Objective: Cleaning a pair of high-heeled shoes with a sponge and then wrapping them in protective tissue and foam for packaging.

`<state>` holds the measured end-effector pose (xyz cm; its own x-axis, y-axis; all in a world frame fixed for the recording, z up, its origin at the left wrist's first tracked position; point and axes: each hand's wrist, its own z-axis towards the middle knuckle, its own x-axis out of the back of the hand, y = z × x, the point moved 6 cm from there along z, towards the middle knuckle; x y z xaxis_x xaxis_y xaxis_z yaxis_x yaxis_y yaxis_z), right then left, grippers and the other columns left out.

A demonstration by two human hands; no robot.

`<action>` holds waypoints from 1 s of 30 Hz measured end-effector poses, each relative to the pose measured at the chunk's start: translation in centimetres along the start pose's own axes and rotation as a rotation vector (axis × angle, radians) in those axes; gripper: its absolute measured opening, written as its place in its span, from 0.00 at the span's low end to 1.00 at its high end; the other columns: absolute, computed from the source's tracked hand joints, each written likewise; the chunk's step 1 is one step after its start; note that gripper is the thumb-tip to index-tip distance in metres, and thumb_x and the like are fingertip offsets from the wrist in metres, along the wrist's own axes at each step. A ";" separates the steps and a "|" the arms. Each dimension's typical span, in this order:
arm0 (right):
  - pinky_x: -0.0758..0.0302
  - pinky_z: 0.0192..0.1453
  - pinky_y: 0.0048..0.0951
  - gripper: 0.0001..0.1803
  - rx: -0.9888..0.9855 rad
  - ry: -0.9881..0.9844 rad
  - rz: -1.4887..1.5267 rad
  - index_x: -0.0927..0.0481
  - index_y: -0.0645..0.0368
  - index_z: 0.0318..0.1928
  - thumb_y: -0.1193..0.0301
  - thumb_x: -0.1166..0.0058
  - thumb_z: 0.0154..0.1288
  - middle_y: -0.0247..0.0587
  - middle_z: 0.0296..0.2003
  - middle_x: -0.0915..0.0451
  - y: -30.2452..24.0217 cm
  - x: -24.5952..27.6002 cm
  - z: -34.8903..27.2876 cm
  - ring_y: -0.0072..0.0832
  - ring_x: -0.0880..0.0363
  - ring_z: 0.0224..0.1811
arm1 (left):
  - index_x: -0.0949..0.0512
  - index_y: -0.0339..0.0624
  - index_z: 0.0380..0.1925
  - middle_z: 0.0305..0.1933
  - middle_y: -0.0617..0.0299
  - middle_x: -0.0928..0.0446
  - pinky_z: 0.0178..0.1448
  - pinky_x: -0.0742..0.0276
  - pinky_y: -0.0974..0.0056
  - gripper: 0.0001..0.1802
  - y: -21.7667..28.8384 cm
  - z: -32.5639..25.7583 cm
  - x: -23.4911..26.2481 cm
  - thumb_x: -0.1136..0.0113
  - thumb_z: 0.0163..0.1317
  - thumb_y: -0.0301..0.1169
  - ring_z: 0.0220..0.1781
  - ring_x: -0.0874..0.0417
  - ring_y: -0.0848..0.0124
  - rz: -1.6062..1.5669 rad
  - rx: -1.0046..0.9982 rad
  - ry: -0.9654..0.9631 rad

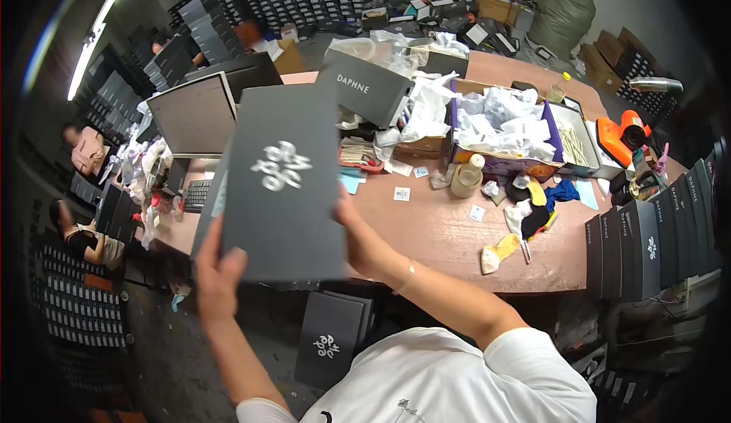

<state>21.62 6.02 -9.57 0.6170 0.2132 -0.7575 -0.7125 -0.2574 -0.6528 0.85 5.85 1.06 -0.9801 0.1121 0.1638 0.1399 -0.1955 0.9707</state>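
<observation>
Steadying a dark grey shoebox [285, 213], seemingly mid-handling, at the near edge of the pinkish worktable [426, 233], the left hand [219, 272] clasps its lower left side, the right hand [361, 236] its right, fingers mostly hidden, and moving it further likely calls for both hands' support.

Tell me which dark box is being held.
The dark box between the left hand and right hand, silver emblem showing; the row of boxes at right and the tilted box behind are in neither hand.
</observation>
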 end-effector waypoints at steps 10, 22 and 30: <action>0.43 0.70 0.38 0.42 -0.245 0.557 -0.216 0.53 0.55 0.73 0.54 0.48 0.67 0.48 0.69 0.45 5.7 26.5 -20.4 0.35 0.46 0.70 | 0.39 0.30 0.65 0.61 0.52 0.29 0.64 0.33 0.63 0.33 -25.9 -12.7 -25.5 0.41 0.60 0.23 0.61 0.29 0.68 -0.470 0.671 -0.125; 0.32 0.28 0.21 0.38 -0.146 0.832 -0.242 0.39 0.61 0.64 0.54 0.39 0.62 0.34 0.34 0.25 -1.7 25.3 -19.8 0.19 0.29 0.29 | 0.33 0.29 0.61 0.63 0.41 0.31 0.69 0.37 0.57 0.37 -23.0 -2.9 -25.0 0.35 0.60 0.44 0.67 0.32 0.57 0.140 0.348 -0.263; 0.26 0.51 0.40 0.42 0.028 0.088 -1.457 0.40 0.57 0.68 0.66 0.34 0.54 0.52 0.48 0.26 5.1 13.3 -14.5 0.46 0.24 0.47 | 0.53 0.50 0.73 0.67 0.40 0.38 0.68 0.37 0.54 0.47 -21.4 0.5 -19.1 0.36 0.57 0.34 0.67 0.34 0.47 0.571 0.188 -0.540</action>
<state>31.08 -6.13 -22.86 0.8003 0.2061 0.5631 0.5429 0.1494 -0.8264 16.65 8.40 -22.79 -0.5533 0.5093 0.6592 0.6670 -0.2033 0.7168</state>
